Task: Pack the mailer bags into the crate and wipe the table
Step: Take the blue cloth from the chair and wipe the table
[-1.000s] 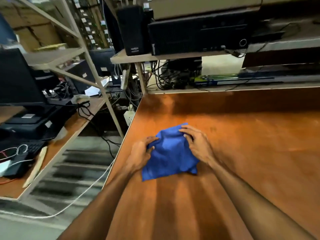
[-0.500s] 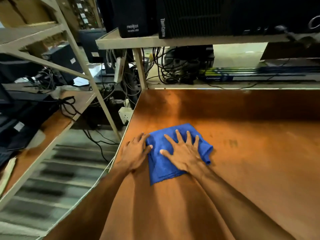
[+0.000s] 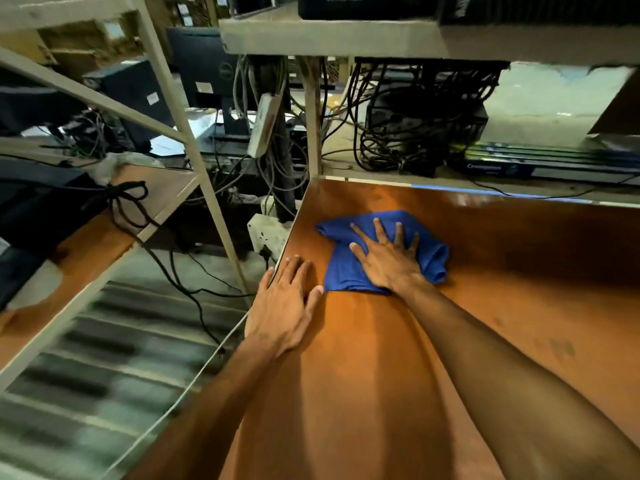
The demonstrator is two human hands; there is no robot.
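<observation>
While the head camera looked down over the work area, the orange-brown table point(image 3: 398, 375) filled most of the view, its top bare of any mailer bags; neither bags nor a crate showed anywhere in the frame, so I judged the packing part to be behind and the wiping part in hand. Behind the table's far edge stood a shelf point(image 3: 329, 39) carrying dark computer cases, with a tangle of cables point(image 3: 398, 133) hanging beneath it, and to the left a second wooden bench held monitors and more wiring.

On the table near its far left corner lay the blue cloth point(image 3: 349, 271), bunched rather than folded flat. Compared with half a second earlier, it had travelled up the table toward the far edge, and a second earlier both hands had been gathering it into shape; that shift read as the opening stroke of a wipe, with most of the surface not yet covered.

The right hand point(image 3: 388, 258) was spread flat on top of the cloth, fingers fanned wide and palm pressing down, holding it by pressure rather than by any closed grasp. The left hand point(image 3: 287, 306), which had touched the cloth's edge half a second before, now lay just beside it without contact, open and flat on the bare wood at the table's left edge, gripping nothing and, as I judged, bracing the body. A faint smudge point(image 3: 554, 348) on the right side of the table looked as though it would need a pass.
</observation>
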